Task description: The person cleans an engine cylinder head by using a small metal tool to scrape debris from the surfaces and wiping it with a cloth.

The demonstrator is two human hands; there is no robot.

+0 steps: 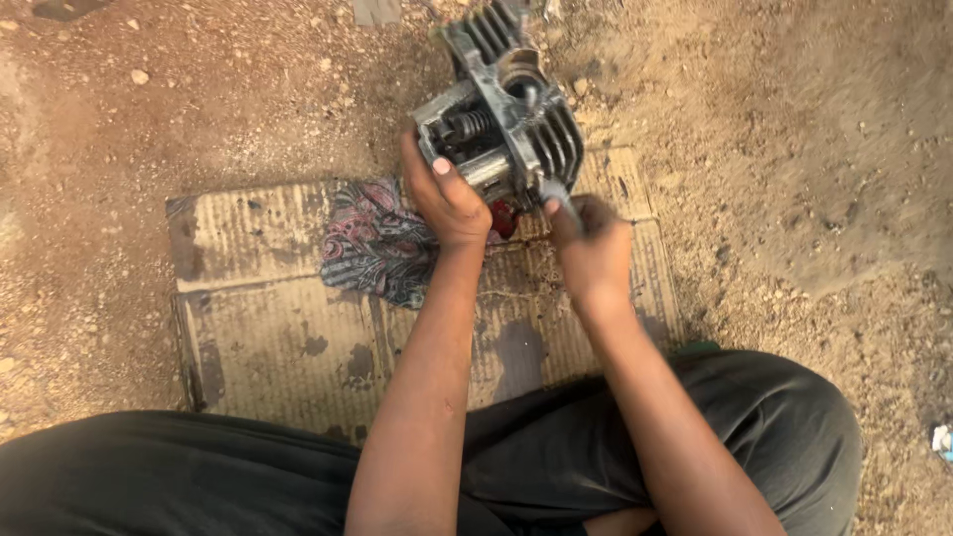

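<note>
Left of centre, a stained sheet of corrugated cardboard (258,318) lies flat on the stony dirt ground (794,149), with dark oily blotches across it. On its upper middle rests a crumpled patterned rag (372,243).

At centre, the left hand (447,199) is wrapped around the lower left side of a finned engine cylinder head (501,119), thumb up against the casting, bracing it. The head sits at the top centre of the frame, at the far edge of the cardboard, tilted, with a coiled valve spring (469,124) exposed in its open cavity and cooling fins on both sides. A small red item (503,218) shows just beneath it; what it is cannot be told.

Right of centre, the right hand (594,238) is closed around a slim metal tool (559,194) whose tip meets the lower right edge of the head.

Judgement on progress: the head is off the engine with the valve spring seated, so the work appears midway; what the tool engages is not discernible.

Bottom of frame: the person's dark trousers (754,417).
</note>
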